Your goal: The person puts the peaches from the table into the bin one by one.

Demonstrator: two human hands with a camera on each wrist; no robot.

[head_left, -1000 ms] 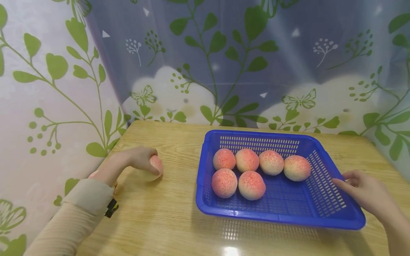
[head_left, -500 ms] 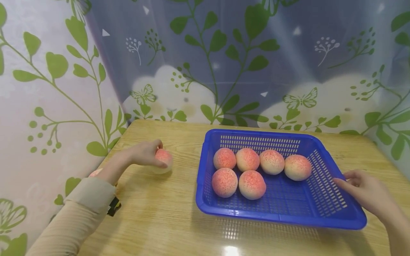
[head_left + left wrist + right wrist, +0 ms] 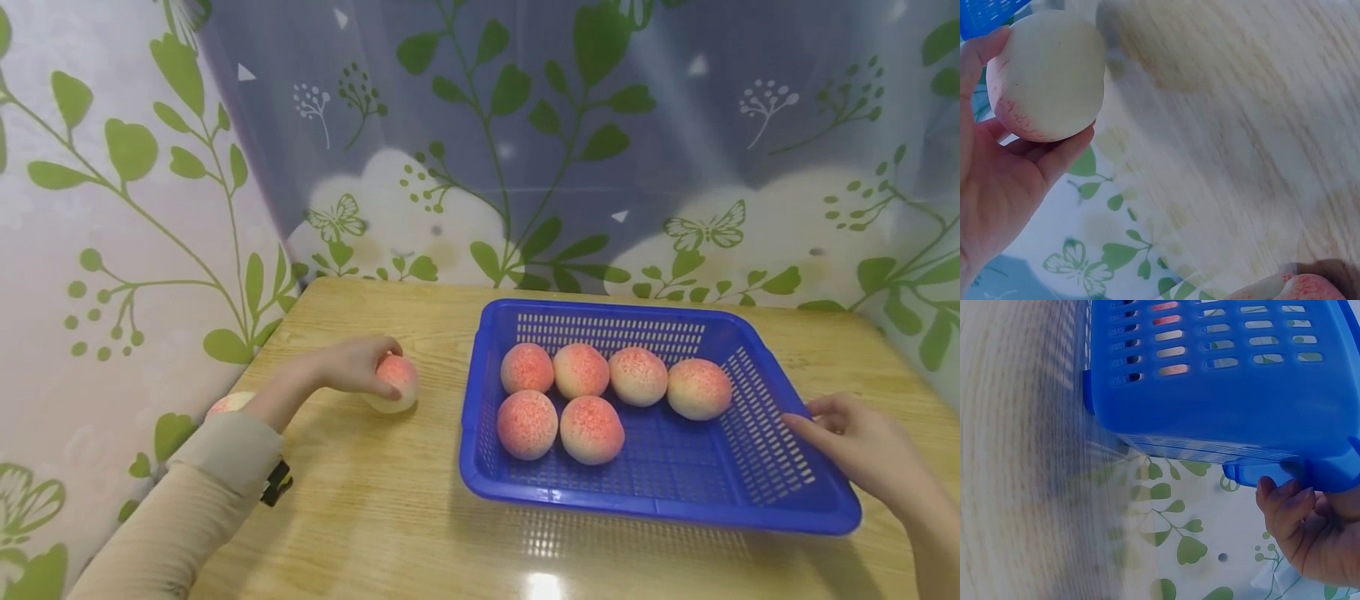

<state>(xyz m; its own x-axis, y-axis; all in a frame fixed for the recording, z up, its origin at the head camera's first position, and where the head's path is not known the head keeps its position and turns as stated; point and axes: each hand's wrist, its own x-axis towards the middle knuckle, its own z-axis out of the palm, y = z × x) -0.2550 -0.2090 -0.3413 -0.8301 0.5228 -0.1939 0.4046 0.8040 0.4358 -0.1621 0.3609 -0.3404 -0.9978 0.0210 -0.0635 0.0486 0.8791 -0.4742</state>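
A pink and cream peach (image 3: 399,385) is in my left hand (image 3: 352,365), left of the basket and close over the table. In the left wrist view the thumb and fingers curl round the peach (image 3: 1054,75), its pale side showing. My right hand (image 3: 870,446) grips the right rim of a blue plastic basket (image 3: 562,498). From the right wrist camera, the curled fingers (image 3: 1288,503) sit under the basket's lip. Several peaches lie inside: a back row along the far side and two in front at the left, such as this peach (image 3: 591,430).
Another peach (image 3: 229,403) lies at the table's left edge, partly hidden by the left forearm. A small black and yellow object (image 3: 277,483) shows below the left sleeve. Patterned cloth (image 3: 420,208) borders the wooden table (image 3: 360,517) at the back and left.
My left hand has moved right with the peach, towards the basket. The right hand keeps its grip, and the basket and its peaches stay as they were.
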